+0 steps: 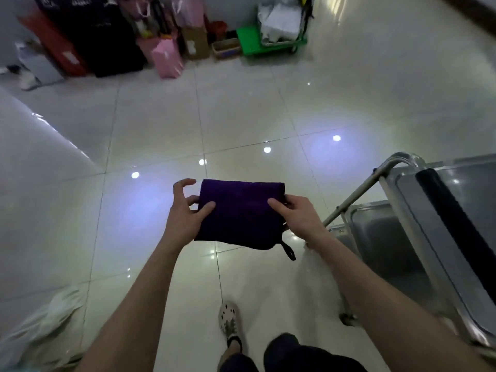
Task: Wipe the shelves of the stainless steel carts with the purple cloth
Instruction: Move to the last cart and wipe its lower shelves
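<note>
Purple cloth [239,213], folded flat, gripped by right hand [299,217], seemingly left hand [185,213] too.

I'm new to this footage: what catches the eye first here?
A folded purple cloth hangs mid-frame, pinched between the left hand and right hand above the glossy floor. A steel cart stands at the right edge; a pink bag sits far ahead.

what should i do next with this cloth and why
Probably swing the purple cloth right and down onto the top shelf of the stainless steel cart. The left hand and right hand pinch it, folded flat, in mid-air over the floor, touching no shelf yet.
</note>
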### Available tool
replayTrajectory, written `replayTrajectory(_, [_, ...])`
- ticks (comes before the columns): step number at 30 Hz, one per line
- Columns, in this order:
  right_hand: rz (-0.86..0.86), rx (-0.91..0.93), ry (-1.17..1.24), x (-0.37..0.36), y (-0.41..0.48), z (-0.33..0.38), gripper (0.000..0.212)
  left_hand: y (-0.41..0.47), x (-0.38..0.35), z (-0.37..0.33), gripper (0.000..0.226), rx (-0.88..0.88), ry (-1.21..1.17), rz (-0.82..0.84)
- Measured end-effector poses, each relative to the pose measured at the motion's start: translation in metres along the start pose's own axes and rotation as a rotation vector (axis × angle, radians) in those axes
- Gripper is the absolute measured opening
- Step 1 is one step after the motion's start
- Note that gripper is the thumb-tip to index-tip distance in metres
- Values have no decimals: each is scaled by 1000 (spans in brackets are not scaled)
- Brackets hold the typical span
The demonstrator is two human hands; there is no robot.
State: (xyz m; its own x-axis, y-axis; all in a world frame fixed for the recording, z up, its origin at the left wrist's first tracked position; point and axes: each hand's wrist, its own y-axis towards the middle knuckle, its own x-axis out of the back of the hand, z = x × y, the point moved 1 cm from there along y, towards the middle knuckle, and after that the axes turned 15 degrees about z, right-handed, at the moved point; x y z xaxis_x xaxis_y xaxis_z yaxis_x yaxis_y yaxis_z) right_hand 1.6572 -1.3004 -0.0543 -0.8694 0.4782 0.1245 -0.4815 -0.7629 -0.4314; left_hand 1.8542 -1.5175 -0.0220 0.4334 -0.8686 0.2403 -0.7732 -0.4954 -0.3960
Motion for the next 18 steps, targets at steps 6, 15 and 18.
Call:
replayTrajectory(6, [-286, -17, 130, 38, 49, 28, 25, 144, 13, -84, 29, -143, 315, 370])
replayTrajectory(15, [-655, -60, 26, 144, 151, 52, 16, 368, -32, -184, 27, -206, 572, 692])
replayTrajectory(18, [-718, -157, -108, 178, 181, 62, 15, 436, -39, -212, 24, -195, 645, 720])
